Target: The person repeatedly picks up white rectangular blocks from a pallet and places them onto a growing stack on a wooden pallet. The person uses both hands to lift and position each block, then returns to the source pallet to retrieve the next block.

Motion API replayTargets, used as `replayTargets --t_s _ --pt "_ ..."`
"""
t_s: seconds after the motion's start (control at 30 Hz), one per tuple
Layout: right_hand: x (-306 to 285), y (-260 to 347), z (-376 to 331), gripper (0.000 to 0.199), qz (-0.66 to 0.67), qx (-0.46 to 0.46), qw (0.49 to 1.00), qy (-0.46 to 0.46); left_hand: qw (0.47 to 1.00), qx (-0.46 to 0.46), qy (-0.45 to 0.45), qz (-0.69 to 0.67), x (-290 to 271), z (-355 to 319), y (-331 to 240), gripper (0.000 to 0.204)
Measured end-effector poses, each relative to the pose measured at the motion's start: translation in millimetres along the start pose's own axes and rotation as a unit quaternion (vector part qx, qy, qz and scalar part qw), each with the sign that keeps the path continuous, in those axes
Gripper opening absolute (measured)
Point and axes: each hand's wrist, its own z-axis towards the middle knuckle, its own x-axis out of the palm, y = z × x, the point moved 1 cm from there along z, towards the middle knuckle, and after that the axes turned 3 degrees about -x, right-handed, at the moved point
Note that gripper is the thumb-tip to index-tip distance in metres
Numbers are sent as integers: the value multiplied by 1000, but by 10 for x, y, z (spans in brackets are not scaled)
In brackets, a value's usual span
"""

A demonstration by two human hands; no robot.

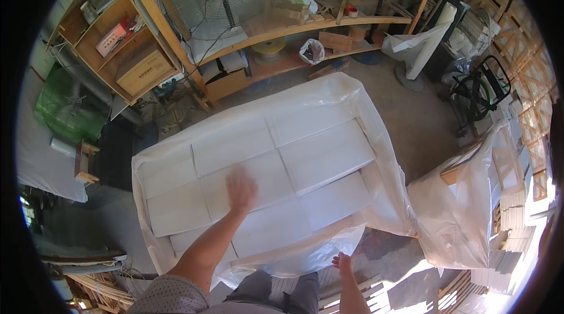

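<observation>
Several flat white boxes [247, 155] lie side by side in rows, forming the top of a wide stack in front of me. Clear plastic sheeting [385, 179] wraps the stack's sides and folds over its rim. My left hand [242, 189] is over the middle boxes, smeared by motion. Its fingers cannot be made out, nor whether it touches the boxes. Low on the right, my right hand [342, 262] is beside the near edge of the sheeting, its fingers apart and nothing in them.
A second plastic-covered stack [452, 214] stands close on the right. Beyond it is a black hand cart [482, 93]. A wooden shelf [329, 23] with fans and loose items runs along the back wall. At left are a wooden cabinet [126, 49] and a green-covered fan [70, 105].
</observation>
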Motion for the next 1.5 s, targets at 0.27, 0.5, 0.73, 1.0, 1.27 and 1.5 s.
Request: replayTargets --t_s 0.27,0.5,0.73,1.0,1.27,1.5 --pt "153 -2267 -888 31 -189 -247 950 -18 999 23 -44 20 82 -44 52 53" --pt "394 -3377 -2580 25 -120 -144 974 -130 994 51 -89 41 60 -55 56 47" --pt "546 -3769 -3880 33 266 84 931 -237 983 62 -27 169 210 16 68 48" --pt "937 -4953 -3743 30 27 -80 961 -264 973 209 53 77 -97 -948 -296 49" --pt "1488 -5603 -3850 21 -190 -28 922 -335 807 424 402 -86 -60 -3707 -50 57" --pt "1562 -6014 -4922 20 -289 -77 893 -337 786 366 496 -57 158 -4395 843 43"
